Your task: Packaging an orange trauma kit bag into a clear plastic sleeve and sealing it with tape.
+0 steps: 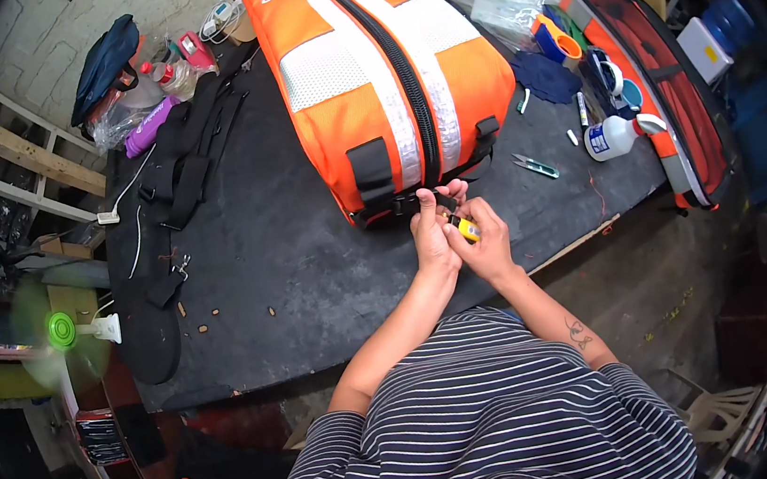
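Observation:
An orange bag [323, 147] with silver reflective bands, white mesh-patterned patches and a long black zipper [411, 94] stands on the black-topped table [314, 295]. My left hand [434, 238] is at its near end, fingers closed on a black strap [444, 202] by the foot of the zipper. Close against it, my right hand [491, 248] grips a small yellow lighter [468, 229] beside the strap. My fingers partly hide the strap's end, and I cannot make out a flame.
Thread snips [536, 165], a white spray bottle [613, 138] and a red-and-black bag panel [655, 86] lie to the right. Black straps [194, 157] and a purple bottle [150, 127] are on the left. A green fan [63, 330] spins beside the table's left edge.

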{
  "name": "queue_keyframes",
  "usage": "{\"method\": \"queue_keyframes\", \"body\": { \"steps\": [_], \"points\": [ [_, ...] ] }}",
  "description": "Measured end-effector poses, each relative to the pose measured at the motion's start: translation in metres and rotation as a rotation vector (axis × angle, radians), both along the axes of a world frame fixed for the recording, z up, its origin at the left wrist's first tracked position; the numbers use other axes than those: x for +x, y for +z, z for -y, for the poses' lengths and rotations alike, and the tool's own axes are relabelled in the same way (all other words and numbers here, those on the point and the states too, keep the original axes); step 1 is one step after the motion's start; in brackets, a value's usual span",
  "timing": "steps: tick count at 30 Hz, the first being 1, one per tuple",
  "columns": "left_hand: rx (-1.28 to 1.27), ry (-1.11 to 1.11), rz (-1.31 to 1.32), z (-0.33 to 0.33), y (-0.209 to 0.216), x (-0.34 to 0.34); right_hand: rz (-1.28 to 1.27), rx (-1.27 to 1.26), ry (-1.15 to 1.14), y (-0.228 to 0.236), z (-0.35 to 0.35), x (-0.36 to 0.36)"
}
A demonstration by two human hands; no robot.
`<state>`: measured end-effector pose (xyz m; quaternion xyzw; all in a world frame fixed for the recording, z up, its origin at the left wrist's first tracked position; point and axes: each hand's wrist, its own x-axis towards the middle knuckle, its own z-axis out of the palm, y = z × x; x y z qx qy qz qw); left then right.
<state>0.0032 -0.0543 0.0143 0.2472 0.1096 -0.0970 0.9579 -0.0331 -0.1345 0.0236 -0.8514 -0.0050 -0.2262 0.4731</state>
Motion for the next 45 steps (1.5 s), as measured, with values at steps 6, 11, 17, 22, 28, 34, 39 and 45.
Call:
{"method": "queue_keyframes", "body": {
  "steps": [6,11,17,22,28,34,39,45],
  "points": [
    [0.020,-0.001,0.013,0.001,-0.002,0.000,-0.053,0.050,0.019,-0.002,0.002,0.002],
    [0.031,0.029,0.032,0.000,-0.005,0.000,-0.025,0.057,0.037,-0.001,0.001,0.003],
    [0.130,0.046,0.063,-0.002,-0.004,0.005,0.012,0.026,0.107,-0.006,0.006,0.011],
    [0.141,0.084,0.135,-0.006,-0.010,0.021,0.047,0.056,0.062,-0.015,0.031,0.040],
    [0.087,0.098,0.180,-0.006,-0.012,0.053,0.053,0.123,0.097,-0.006,0.032,0.082],
    [0.081,0.057,0.247,0.012,-0.001,0.065,0.147,0.160,0.005,-0.007,0.040,0.097],
    [0.158,0.060,0.204,0.030,-0.003,0.055,0.114,0.334,-0.044,-0.029,0.047,0.089],
    [0.154,0.088,0.144,0.034,-0.002,0.046,0.219,0.262,0.032,-0.036,0.030,0.058]
  ]
}}
